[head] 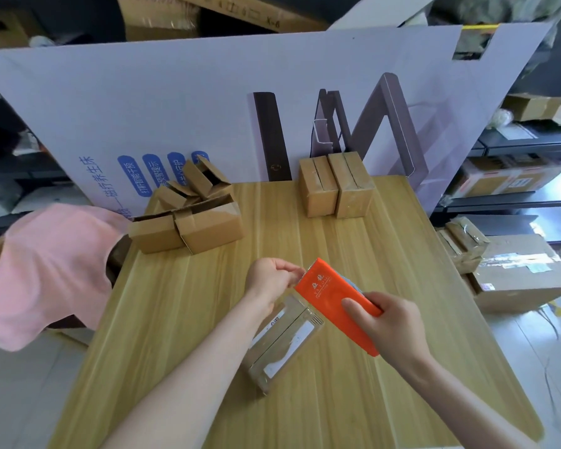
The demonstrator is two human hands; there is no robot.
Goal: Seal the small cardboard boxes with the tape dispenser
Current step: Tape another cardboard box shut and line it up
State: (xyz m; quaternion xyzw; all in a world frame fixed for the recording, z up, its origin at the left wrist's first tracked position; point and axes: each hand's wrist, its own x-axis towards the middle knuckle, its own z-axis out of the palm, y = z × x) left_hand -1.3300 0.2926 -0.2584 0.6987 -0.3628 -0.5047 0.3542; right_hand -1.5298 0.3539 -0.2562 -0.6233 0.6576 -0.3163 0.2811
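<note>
Just below the centre of the frame, a small cardboard box point(284, 343) lies on the wooden table point(182, 335), its top glossy with strips already on it. The right hand point(391, 325) grips the orange tape dispenser point(329, 294), fingers wrapped over its lower end, and holds it tilted over the box's right side. The left hand point(269, 280) has its fingers curled together, pinching the clear tape point(285, 298) at the dispenser's upper edge (the film itself shows only as a faint sheen above the box).

Toward the upper left of the table sits a cluster of open boxes point(191, 222), flaps standing up. At the upper middle, two closed boxes point(336, 186) stand touching side by side against a large white printed board point(175, 92). A pink cloth point(46, 270) hangs at the left edge of the frame, and a bigger taped carton point(525, 273) rests on the floor at the right.
</note>
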